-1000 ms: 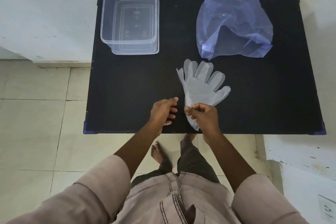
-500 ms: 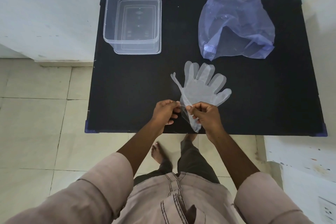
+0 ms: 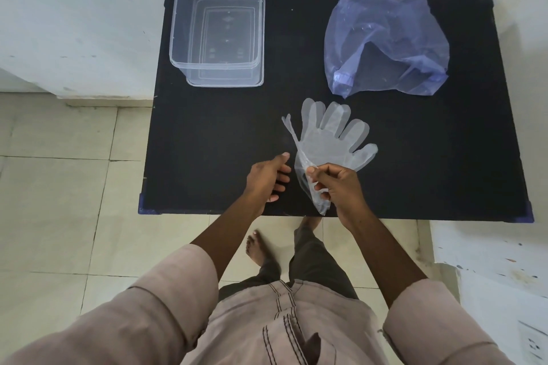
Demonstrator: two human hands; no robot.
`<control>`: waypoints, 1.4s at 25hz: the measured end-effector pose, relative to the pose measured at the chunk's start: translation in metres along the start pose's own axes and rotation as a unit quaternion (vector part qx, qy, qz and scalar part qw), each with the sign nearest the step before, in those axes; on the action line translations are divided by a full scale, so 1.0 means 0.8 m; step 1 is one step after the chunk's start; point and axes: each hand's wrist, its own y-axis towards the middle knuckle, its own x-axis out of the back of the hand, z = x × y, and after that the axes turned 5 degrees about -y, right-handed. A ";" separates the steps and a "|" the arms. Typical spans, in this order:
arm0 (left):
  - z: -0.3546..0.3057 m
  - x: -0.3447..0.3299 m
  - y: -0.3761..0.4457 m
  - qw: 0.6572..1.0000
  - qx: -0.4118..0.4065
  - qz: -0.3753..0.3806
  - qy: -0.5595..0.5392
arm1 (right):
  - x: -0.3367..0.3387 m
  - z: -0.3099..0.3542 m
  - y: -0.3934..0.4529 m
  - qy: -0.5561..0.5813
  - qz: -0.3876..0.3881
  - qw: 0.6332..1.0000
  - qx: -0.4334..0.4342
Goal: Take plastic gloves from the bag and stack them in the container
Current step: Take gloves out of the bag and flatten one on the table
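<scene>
1. The clear container (image 3: 218,38) at the worktop's (image 3: 207,139) far left holds nothing.
2. The bag (image 3: 385,44) lies far right.
3. The right hand (image 3: 338,184) pinches the gloves (image 3: 329,139) near the front edge; the left hand (image 3: 267,179) is loosely open, touching nothing.

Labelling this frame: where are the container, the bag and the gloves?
container (image 3: 178,38), head view, left wall.
bag (image 3: 385,27), head view, upper middle.
gloves (image 3: 326,142), head view, palm area.

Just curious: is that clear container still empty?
Empty: the clear container shows only its bare moulded bottom; the plastic gloves lie outside it on the black table.
</scene>
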 end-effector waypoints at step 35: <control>0.126 0.037 0.011 0.644 -0.413 0.018 0.644 | -0.010 -0.020 0.028 -0.165 -0.095 0.978 0.082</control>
